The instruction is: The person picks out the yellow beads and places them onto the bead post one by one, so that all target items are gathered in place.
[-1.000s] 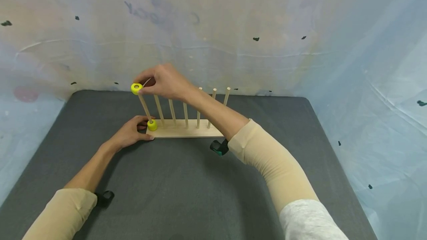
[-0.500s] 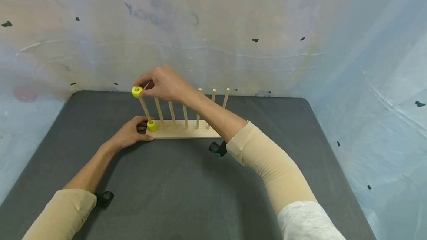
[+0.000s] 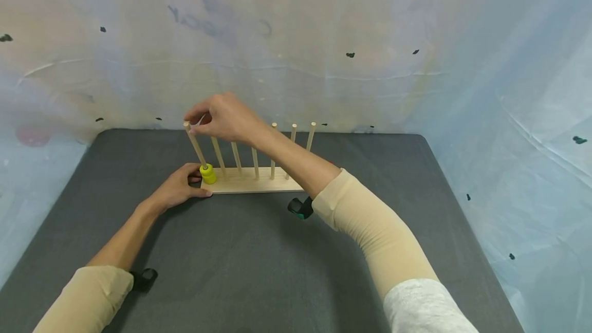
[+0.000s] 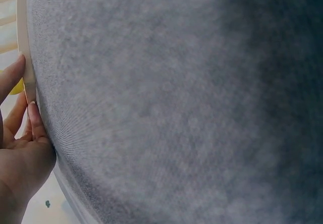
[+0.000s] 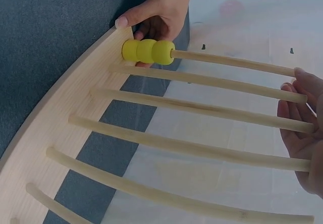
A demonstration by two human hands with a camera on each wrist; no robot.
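Head view: a wooden peg rack [image 3: 252, 181] stands near the far edge of a dark grey mat [image 3: 259, 261], its base lying parallel to that edge, with a row of upright dowels. Yellow beads [image 3: 207, 173] sit stacked at the foot of the leftmost dowel [image 3: 195, 144], touching the base; the right wrist view shows three of them pressed together [image 5: 148, 51]. The right hand [image 3: 226, 116] hovers at the top of the leftmost dowel, well above the beads, its fingers loosely curled and holding nothing; the right wrist view shows the fingertips [image 5: 298, 88] just beside the dowel tips. The left hand [image 3: 178, 187] rests on the mat at the left end of the base, just beside the beads, thumb and fingers pinching the edge of the board; the left wrist view confirms the thumb [image 4: 10, 77] and a finger on either side of the thin base edge. Both forearms wear beige sleeves. Pale, wrinkled plastic sheeting [image 3: 416, 40] with small dark marks encloses the mat at the back and both sides.
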